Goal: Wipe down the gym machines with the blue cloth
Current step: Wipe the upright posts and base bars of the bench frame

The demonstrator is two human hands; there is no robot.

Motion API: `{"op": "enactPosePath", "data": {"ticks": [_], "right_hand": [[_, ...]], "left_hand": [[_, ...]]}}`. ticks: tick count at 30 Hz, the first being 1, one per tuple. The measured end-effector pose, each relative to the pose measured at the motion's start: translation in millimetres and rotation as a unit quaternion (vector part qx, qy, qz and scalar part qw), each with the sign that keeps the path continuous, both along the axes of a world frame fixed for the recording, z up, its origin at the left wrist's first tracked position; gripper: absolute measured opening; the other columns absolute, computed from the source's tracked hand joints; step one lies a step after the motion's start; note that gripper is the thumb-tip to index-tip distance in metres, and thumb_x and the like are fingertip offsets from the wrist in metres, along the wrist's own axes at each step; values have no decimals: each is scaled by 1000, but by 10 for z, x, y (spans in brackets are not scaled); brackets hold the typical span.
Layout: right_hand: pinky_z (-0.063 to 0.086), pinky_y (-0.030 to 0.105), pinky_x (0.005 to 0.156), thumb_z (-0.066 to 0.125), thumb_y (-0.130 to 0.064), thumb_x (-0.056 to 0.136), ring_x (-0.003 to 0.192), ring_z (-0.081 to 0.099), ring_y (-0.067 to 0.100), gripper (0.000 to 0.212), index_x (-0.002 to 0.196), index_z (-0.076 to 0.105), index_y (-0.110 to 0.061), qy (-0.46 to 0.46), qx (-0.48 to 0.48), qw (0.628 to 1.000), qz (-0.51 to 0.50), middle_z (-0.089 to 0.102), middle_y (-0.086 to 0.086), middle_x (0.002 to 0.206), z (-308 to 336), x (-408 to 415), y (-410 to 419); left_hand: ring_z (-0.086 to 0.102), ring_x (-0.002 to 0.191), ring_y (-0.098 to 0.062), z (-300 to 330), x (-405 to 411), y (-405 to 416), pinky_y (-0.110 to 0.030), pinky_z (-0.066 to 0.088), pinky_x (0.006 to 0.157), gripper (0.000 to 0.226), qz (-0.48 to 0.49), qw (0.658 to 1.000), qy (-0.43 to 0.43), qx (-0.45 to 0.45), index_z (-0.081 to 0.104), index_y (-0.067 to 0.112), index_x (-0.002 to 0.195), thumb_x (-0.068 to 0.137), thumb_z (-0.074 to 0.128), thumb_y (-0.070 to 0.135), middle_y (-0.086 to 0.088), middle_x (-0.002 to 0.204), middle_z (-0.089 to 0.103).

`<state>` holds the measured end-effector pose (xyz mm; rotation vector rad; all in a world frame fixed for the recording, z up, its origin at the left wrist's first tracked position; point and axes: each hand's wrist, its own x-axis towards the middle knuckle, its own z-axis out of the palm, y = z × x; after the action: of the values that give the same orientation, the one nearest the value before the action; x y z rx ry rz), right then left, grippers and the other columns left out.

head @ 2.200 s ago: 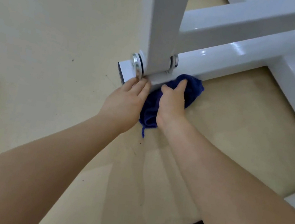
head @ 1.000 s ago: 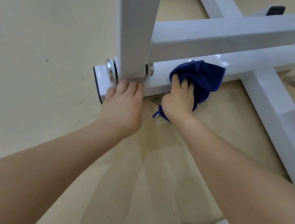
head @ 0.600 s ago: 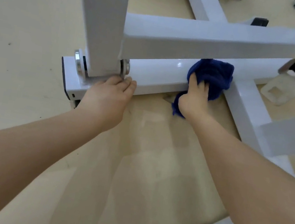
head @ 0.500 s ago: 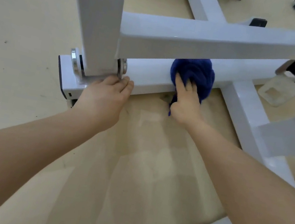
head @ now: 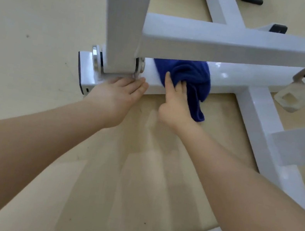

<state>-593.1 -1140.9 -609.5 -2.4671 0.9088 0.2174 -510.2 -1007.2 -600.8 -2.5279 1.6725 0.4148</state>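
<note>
right hand (head: 176, 107): fingers pinching cloth (head: 187, 76) on frame (head: 246, 77) | left hand (head: 117, 94): fingers together, flat against frame by pivot (head: 118, 64) | floor (head: 33, 13)

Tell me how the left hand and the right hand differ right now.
The left hand holds nothing; the right hand grips the blue cloth. The left hand's fingers lie straight against the white floor bar just below the upright's pivot; the right hand works further along the bar, with one finger stretched out over the cloth. Both reach the same bar.
</note>
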Motion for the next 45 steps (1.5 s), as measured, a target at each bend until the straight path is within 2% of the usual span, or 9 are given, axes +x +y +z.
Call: {"op": "enactPosePath", "data": {"ticks": [8,13,17,23,26,30,37,41,45], "right_hand": [[6,36,118,43,2,85,145,-2,26,77,151,8,-20,-49,55,996,-46,2,8,158,-4,228,628],[29,25,102,38,8,86,134,29,24,78,150,10,-26,-133,202,951,-194,18,7,153,133,385,1135],[30,9,70,42,-7,96,93,45,17,43,138,37,-1,-182,246,918,-254,48,13,126,349,412,1068],[35,16,83,58,-19,82,106,50,23,32,112,57,-8,-247,304,892,-226,52,8,124,1192,454,1147],[34,46,108,61,-29,58,125,39,44,30,86,56,-22,-330,456,794,-229,39,33,135,1581,485,1240],[39,38,107,42,-2,92,117,54,24,55,139,36,-30,-395,594,619,-329,51,14,133,1641,496,1345],[41,36,94,29,8,93,119,52,24,70,144,24,-38,-439,615,585,-294,53,5,119,2086,558,1498],[38,39,106,37,-5,98,126,49,24,39,117,57,-33,-427,626,566,-324,51,5,139,2143,439,1528],[49,26,87,39,-2,97,106,59,15,40,130,53,-20,-498,433,664,-351,60,4,124,2303,101,1517]], "left_hand": [[24,140,-21,254,141,950,-33,25,110,59,23,998,12,-55,31,10,143,87,38,-4,-5,152,29],[7,143,-14,402,273,1178,-27,12,112,61,93,994,41,-44,22,17,145,89,35,0,3,155,16],[6,144,-12,517,280,1249,-24,10,113,66,133,983,103,-77,15,17,148,88,35,-1,5,157,8],[28,136,-8,1146,319,941,-17,27,98,77,230,898,308,-214,2,28,149,88,36,-4,10,155,14],[45,82,4,1516,286,777,-21,44,69,81,252,826,407,-296,5,37,148,86,33,-8,18,114,46],[44,92,-1,1695,288,715,-18,39,74,85,249,812,429,-307,8,44,146,83,32,-8,15,114,42],[27,134,-3,1911,247,801,-8,24,96,83,228,796,437,-352,19,29,147,79,31,-17,10,149,30],[33,127,-5,2012,246,930,-4,25,84,81,223,818,393,-355,17,32,147,81,32,-13,12,143,35],[37,127,-6,2058,117,1233,-6,24,88,70,152,889,292,-318,29,29,144,84,38,-5,12,146,36]]}}
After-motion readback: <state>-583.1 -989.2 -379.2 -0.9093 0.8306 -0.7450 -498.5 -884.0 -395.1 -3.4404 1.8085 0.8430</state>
